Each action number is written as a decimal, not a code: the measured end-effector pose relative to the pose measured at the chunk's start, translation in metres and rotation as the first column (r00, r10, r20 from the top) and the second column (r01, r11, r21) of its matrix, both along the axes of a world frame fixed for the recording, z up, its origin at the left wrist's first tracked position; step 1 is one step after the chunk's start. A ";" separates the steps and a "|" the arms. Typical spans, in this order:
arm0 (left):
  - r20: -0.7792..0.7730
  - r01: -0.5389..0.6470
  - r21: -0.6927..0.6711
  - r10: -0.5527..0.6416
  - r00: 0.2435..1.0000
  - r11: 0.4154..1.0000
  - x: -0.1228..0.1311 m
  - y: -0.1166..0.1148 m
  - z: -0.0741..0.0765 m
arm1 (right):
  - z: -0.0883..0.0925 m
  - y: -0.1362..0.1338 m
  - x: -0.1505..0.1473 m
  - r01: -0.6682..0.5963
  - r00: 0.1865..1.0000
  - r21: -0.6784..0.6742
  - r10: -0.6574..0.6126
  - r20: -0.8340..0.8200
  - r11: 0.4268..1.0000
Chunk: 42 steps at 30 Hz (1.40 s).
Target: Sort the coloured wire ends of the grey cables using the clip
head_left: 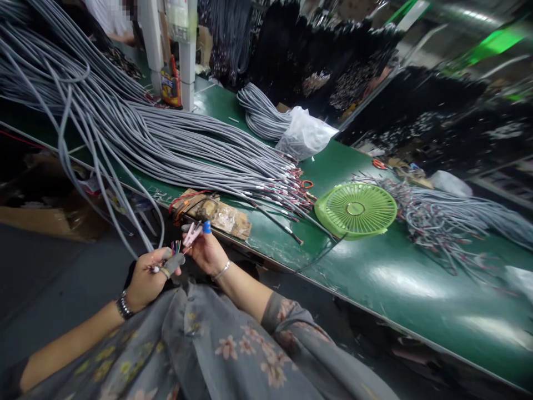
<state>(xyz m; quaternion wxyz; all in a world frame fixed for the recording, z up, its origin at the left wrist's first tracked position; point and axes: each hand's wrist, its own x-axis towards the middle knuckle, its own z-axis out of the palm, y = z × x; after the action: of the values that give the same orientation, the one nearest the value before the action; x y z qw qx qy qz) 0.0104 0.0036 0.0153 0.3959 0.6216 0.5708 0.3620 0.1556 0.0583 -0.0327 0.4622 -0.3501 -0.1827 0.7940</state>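
Coloured wires (175, 246) in a grip beside the worktop (416, 300)

On my feed, both hands are at work left of centre in the lower half of the frame, just short of the worktop's near edge. I see the left hand (146, 282) closed around the coloured wires, which poke up past its thumb; a grey covering (174, 263) wraps that thumb. Several loose grey cables (110, 191) hang over the edge and run down towards this hand. The right hand (206, 254) is near it, thumb and fingers pinched on a pink clip-like tool (192, 234); a blue fingertip cover (207, 226) shows beside the tool. A copper-coloured strand (187, 251) lies between the two, and I cannot tell whether the tool touches it.

Just beyond, I have a battered, tape-covered block (229, 218) along the edge. Behind it a thick bundle of grey cables (195, 144) sweeps in from the upper left, its stripped ends gathered near the centre. A green fan (356, 210) stands right of those ends, with a tangle of grey wires (433, 216) further right. Upper centre, a white plastic bag (307, 133) rests against a coiled cable bundle (264, 114). At the upper left I can make out part of another person in white (110, 16)
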 end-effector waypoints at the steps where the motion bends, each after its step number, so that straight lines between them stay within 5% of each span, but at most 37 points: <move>1: -0.007 -0.002 0.005 0.002 1.000 1.000 -0.002 -0.001 0.000 | 0.001 0.000 0.001 -0.016 1.000 -0.004 0.016 -0.008 1.000; 15: 0.008 -0.121 0.030 0.121 0.993 0.992 -0.002 -0.005 -0.002 | 0.007 -0.004 0.008 -0.056 0.997 0.085 0.051 0.063 0.995; 27: 0.058 -0.145 0.044 0.143 0.988 0.988 0.009 0.001 -0.001 | 0.003 0.002 -0.002 0.015 0.997 -0.058 -0.019 -0.073 0.998; 42: -0.011 -0.094 0.072 0.095 0.995 0.993 -0.013 -0.007 -0.015 | -0.006 -0.008 0.013 -0.050 0.991 -0.101 0.038 -0.125 0.994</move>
<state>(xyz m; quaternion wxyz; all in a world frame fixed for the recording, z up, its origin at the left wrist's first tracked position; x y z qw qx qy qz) -0.0023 -0.0037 0.0000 0.3516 0.6105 0.5890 0.3959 0.1682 0.0500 -0.0390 0.4361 -0.3200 -0.1200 0.8325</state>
